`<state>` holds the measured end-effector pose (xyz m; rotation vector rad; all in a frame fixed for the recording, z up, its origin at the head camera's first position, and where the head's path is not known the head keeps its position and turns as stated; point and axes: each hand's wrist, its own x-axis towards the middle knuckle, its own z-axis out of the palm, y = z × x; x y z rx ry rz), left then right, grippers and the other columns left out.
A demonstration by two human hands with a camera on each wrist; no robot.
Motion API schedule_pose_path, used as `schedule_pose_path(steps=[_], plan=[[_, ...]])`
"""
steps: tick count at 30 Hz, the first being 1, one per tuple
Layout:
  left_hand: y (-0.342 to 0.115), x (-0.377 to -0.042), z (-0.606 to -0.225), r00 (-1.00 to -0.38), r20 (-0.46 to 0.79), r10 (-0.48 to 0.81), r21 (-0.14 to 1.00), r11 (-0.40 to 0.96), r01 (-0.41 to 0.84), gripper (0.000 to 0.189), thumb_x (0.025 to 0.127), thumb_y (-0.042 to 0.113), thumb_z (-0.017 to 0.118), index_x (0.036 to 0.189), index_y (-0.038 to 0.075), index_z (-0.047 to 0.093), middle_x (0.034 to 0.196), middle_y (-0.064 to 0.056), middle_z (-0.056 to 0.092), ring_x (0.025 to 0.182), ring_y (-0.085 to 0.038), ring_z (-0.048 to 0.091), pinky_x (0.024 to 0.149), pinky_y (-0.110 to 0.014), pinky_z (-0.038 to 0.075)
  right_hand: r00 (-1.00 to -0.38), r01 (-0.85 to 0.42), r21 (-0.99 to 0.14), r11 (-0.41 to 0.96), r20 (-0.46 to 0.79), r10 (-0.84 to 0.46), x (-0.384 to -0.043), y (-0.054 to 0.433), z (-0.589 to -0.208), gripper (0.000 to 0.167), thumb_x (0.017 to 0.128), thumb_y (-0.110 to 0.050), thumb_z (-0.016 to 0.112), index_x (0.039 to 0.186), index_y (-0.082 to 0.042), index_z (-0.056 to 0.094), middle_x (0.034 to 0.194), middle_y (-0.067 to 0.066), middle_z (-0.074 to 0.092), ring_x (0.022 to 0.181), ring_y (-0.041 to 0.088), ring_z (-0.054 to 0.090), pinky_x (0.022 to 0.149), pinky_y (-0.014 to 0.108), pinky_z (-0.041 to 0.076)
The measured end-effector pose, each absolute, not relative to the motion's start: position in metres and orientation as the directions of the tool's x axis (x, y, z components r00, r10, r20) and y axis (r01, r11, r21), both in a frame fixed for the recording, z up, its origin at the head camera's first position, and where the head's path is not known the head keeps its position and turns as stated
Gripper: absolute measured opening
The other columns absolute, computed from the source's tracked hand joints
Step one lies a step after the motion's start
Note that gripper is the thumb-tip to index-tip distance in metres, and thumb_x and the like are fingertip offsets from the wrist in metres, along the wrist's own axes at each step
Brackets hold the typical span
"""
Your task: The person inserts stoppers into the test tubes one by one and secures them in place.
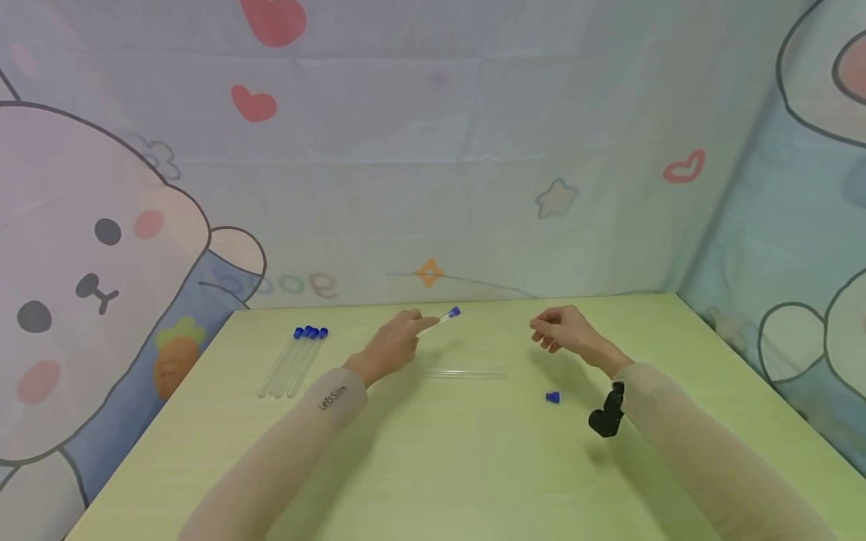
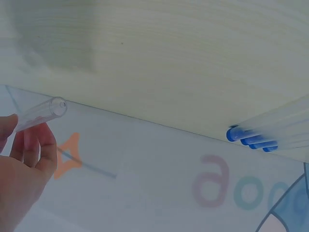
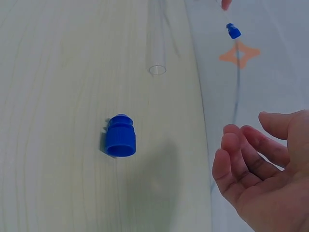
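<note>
My left hand (image 1: pixel 394 342) pinches a clear test tube (image 2: pixel 41 112) with a blue stopper (image 1: pixel 455 311) in its far end, held up above the table. The tube's rounded closed end points out of the hand in the left wrist view. Over the table's right half hovers my right hand (image 1: pixel 568 332), its fingers loosely bent around nothing. A loose blue stopper (image 3: pixel 120 136) lies on the table below that hand. An uncapped clear tube (image 1: pixel 467 373) lies crosswise between the hands, its open mouth toward the stopper.
Several blue-capped test tubes (image 1: pixel 292 366) lie side by side on the table's left part, caps away from me. The pale wooden table (image 1: pixel 446 466) ends at a printed cloth backdrop (image 1: pixel 473 188). A black device (image 1: pixel 607 412) is strapped to my right wrist.
</note>
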<state>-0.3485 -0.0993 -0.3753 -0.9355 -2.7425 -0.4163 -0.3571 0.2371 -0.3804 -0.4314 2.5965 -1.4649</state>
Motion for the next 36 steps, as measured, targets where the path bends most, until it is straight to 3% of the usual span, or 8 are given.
schedule_pose_path(steps=[9, 14, 23, 36], plan=[[-0.126, -0.344, -0.374, -0.797, 0.296, 0.526, 0.184, 0.787, 0.588, 0.055, 0.082, -0.017, 0.052, 0.133, 0.004, 0.056, 0.105, -0.017, 0.061, 0.094, -0.027, 0.057, 0.081, -0.037, 0.05, -0.947, -0.174, -0.856, 0.486, 0.01, -0.32, -0.353, 0.243, -0.38, 0.036, 0.099, -0.02, 0.053, 0.118, 0.011, 0.057, 0.097, 0.023, 0.068, 0.08, 0.028, 0.064, 0.071, 0.036, 0.057], [-0.14, -0.344, -0.376, -0.824, 0.288, 0.489, 0.194, 0.812, 0.55, 0.056, 0.082, -0.016, 0.053, 0.134, 0.005, 0.056, 0.1, -0.014, 0.06, 0.087, -0.023, 0.055, 0.075, -0.033, 0.047, -0.946, -0.17, -0.851, 0.496, 0.001, -0.323, -0.354, 0.247, -0.382, 0.038, 0.1, -0.02, 0.052, 0.12, 0.012, 0.056, 0.1, 0.026, 0.067, 0.082, 0.029, 0.064, 0.073, 0.039, 0.057], [-0.167, -0.345, -0.38, -0.876, 0.259, 0.406, 0.202, 0.864, 0.46, 0.056, 0.082, -0.016, 0.053, 0.135, 0.004, 0.055, 0.101, -0.017, 0.059, 0.086, -0.024, 0.052, 0.067, -0.03, 0.043, -0.947, -0.164, -0.851, 0.499, -0.006, -0.322, -0.354, 0.251, -0.385, 0.038, 0.099, -0.019, 0.053, 0.12, 0.013, 0.056, 0.098, 0.025, 0.067, 0.08, 0.03, 0.064, 0.07, 0.035, 0.057], [-0.193, -0.34, -0.383, -0.924, 0.255, 0.286, 0.214, 0.915, 0.342, 0.054, 0.08, -0.018, 0.047, 0.131, -0.003, 0.055, 0.103, -0.023, 0.06, 0.091, -0.034, 0.056, 0.074, -0.043, 0.05, -0.944, -0.161, -0.845, 0.509, -0.018, -0.329, -0.353, 0.253, -0.384, 0.039, 0.1, -0.019, 0.052, 0.121, 0.013, 0.055, 0.099, 0.024, 0.067, 0.079, 0.027, 0.064, 0.069, 0.033, 0.057]])
